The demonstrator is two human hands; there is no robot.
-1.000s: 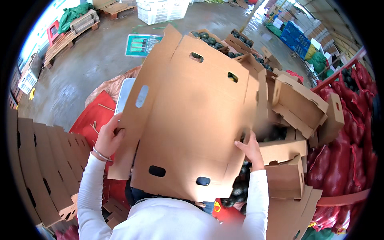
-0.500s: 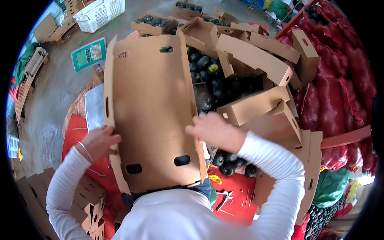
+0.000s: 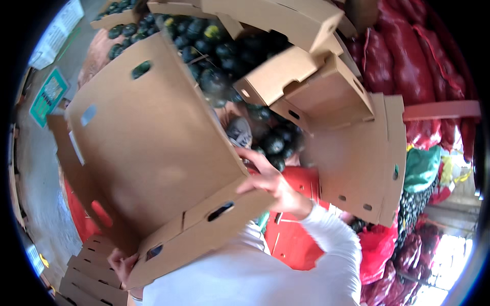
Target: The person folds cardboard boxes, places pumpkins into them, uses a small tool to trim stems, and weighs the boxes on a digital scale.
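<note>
A partly folded brown cardboard box (image 3: 153, 137) lies tilted across my lap, its near and left walls standing up and its far end flat. Cut-out handle holes show in its panels. My left hand (image 3: 122, 264) is closed on the near left corner, its fingers partly hidden behind the board. At the near right corner, my right hand (image 3: 268, 181) grips the box with fingers bent over the edge of the near wall. Part of a shoe (image 3: 239, 131) shows just beyond the box's right edge.
Dark green squashes (image 3: 224, 56) are heaped ahead. Folded boxes (image 3: 326, 92) and flat cardboard sheets (image 3: 352, 158) lie to the right, beside red mesh sacks (image 3: 423, 66). More cardboard (image 3: 94, 270) is stacked at lower left. A green-and-white panel (image 3: 48, 97) lies on the floor.
The cardboard has turned and shifted left, and its near and left walls now stand up. My left hand moved down to the near left corner, my right to the near right. The view swung right.
</note>
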